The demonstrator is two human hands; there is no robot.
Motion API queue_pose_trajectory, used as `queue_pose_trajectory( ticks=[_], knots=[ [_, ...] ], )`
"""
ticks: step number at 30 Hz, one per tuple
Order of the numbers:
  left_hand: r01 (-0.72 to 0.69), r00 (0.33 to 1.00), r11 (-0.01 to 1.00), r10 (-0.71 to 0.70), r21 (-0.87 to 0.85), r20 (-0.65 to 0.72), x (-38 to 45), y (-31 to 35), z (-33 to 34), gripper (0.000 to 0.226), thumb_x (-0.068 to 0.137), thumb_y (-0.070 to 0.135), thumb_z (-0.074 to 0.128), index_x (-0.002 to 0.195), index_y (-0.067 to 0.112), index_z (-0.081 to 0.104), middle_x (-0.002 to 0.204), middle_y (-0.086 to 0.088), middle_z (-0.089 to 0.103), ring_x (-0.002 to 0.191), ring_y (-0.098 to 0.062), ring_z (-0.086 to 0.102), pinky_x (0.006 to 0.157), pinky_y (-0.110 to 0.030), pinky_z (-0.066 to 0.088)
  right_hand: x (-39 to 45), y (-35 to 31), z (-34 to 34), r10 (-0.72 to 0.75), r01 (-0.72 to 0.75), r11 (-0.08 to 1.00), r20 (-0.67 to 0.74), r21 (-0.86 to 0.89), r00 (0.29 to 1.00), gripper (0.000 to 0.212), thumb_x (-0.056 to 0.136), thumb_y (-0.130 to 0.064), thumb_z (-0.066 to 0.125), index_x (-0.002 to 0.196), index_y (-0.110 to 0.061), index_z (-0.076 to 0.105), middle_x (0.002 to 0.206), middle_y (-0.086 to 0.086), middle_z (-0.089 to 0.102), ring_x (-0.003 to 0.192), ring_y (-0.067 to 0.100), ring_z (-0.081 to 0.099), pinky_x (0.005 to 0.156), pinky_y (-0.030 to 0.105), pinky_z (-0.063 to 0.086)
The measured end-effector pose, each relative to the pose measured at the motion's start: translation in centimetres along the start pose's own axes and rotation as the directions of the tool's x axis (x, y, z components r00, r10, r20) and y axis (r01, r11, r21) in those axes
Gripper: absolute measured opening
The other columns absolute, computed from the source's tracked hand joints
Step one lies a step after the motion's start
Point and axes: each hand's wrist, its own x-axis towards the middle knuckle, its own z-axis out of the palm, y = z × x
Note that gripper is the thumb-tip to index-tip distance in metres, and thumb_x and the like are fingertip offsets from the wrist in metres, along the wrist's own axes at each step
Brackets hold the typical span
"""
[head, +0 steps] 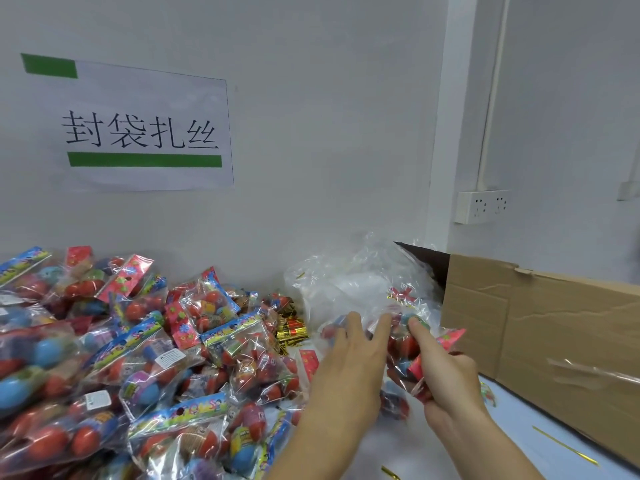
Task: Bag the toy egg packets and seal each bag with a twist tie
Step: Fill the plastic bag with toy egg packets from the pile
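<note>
A big heap of toy egg packets [138,358] covers the left half of the table. My left hand [353,362] reaches forward with straight fingers that touch a clear plastic bag [360,282] and the packets behind it. My right hand [440,372] grips a toy egg packet [405,344] with a red header, index finger stretched along it, the other fingers curled round its lower end. A bundle of gold twist ties [291,332] lies between the heap and the bag. One loose gold tie [564,445] lies on the table at the right.
An open cardboard box [540,327] lies on its side at the right, close to my right hand. The wall behind carries a paper sign [138,133] and a power socket [483,206]. Another gold tie [389,472] lies near the bottom edge.
</note>
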Motion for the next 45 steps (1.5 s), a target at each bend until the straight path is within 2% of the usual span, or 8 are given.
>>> queue_pose_trajectory(
  ticks=[4, 9, 16, 21, 30, 35, 39, 45],
  knots=[
    [0.016, 0.992, 0.999, -0.022, -0.048, -0.126, 0.0, 0.0, -0.1, 0.103, 0.071, -0.018, 0.056, 0.143, 0.04, 0.009, 0.121, -0.006, 0.025, 0.104, -0.027, 0.042, 0.063, -0.029, 0.038, -0.2, -0.1, 0.4, 0.059, -0.066, 0.992, 0.06, 0.112, 0.996, 0.032, 0.083, -0.028, 0.08, 0.077, -0.001, 0.064, 0.047, 0.008, 0.06, 0.038, 0.018, 0.061, 0.041, 0.03, 0.053],
    [0.108, 0.903, 0.953, -0.213, -0.283, -0.374, 0.2, -0.3, 0.2, 0.054, 0.089, 0.011, 0.052, 0.127, 0.027, 0.018, 0.112, -0.001, 0.026, 0.094, -0.014, 0.038, 0.067, -0.023, 0.041, 0.6, -0.9, 0.2, 0.051, -0.066, 0.991, 0.132, 0.114, 0.99, 0.033, 0.084, -0.027, 0.08, 0.097, 0.002, 0.069, 0.081, 0.019, 0.074, 0.066, 0.03, 0.072, 0.052, 0.037, 0.06],
    [0.291, 0.89, 0.822, -0.42, -0.489, -0.178, 0.1, -1.5, 1.3, 0.035, 0.094, 0.005, 0.052, 0.114, 0.025, 0.031, 0.089, 0.001, 0.057, 0.069, -0.011, 0.058, 0.05, -0.019, 0.044, 0.6, -1.0, 0.3, 0.112, -0.131, 0.985, 0.16, 0.115, 0.981, 0.035, 0.084, -0.03, 0.079, 0.093, 0.001, 0.067, 0.115, 0.034, 0.066, 0.1, 0.043, 0.07, 0.078, 0.049, 0.061],
    [0.297, 0.935, 0.828, -0.352, -0.477, -0.029, -0.3, -1.0, 1.9, 0.055, 0.086, 0.002, 0.057, 0.128, 0.021, 0.029, 0.091, -0.002, 0.054, 0.069, -0.016, 0.051, 0.046, -0.022, 0.035, 0.4, -0.2, 1.1, 0.079, -0.094, 0.984, 0.097, 0.154, 0.992, 0.042, 0.082, -0.033, 0.082, 0.101, 0.001, 0.067, 0.104, 0.03, 0.071, 0.086, 0.036, 0.073, 0.082, 0.054, 0.06],
    [0.312, 0.949, 0.868, -0.302, -0.387, 0.088, 0.1, -2.0, 0.3, 0.054, 0.089, 0.014, 0.061, 0.134, 0.015, 0.03, 0.106, 0.0, 0.055, 0.084, -0.013, 0.054, 0.061, -0.022, 0.043, 0.7, 2.1, 2.5, -0.096, 0.097, 0.993, -0.012, 0.063, 0.995, 0.045, 0.085, -0.036, 0.079, 0.118, -0.01, 0.063, 0.108, 0.011, 0.072, 0.098, 0.032, 0.071, 0.092, 0.054, 0.056],
    [0.254, 0.942, 0.905, -0.312, -0.341, -0.126, 0.6, -1.8, -0.3, 0.055, 0.097, 0.034, 0.052, 0.146, 0.021, 0.032, 0.143, 0.004, 0.041, 0.133, -0.017, 0.036, 0.109, -0.038, 0.032, 0.6, 2.4, 2.2, -0.152, 0.152, 0.987, 0.002, -0.055, 0.988, 0.043, 0.084, -0.041, 0.078, 0.11, -0.008, 0.067, 0.099, 0.009, 0.073, 0.089, 0.025, 0.07, 0.085, 0.044, 0.058],
    [0.113, 0.907, 0.893, -0.272, -0.435, -0.323, 0.7, -2.2, -0.3, 0.009, 0.096, 0.025, 0.064, 0.101, 0.022, 0.071, 0.095, 0.01, 0.068, 0.086, -0.005, 0.06, 0.087, -0.03, 0.047, 0.6, 2.5, 2.1, -0.208, 0.205, 0.964, -0.003, -0.168, 0.978, 0.032, 0.082, -0.04, 0.078, 0.097, -0.013, 0.07, 0.086, 0.008, 0.075, 0.082, 0.029, 0.071, 0.083, 0.049, 0.058],
    [-0.058, 0.88, 0.872, -0.186, -0.487, -0.438, 1.1, -1.8, -1.7, 0.019, 0.097, 0.015, 0.057, 0.08, 0.022, 0.054, 0.075, 0.012, 0.055, 0.072, -0.004, 0.055, 0.064, -0.012, 0.041, 0.5, 2.5, 2.1, -0.3, 0.281, 0.923, -0.033, -0.263, 0.953, 0.028, 0.085, -0.042, 0.075, 0.095, -0.016, 0.067, 0.087, 0.003, 0.073, 0.085, 0.027, 0.07, 0.085, 0.05, 0.058]
  ],
)
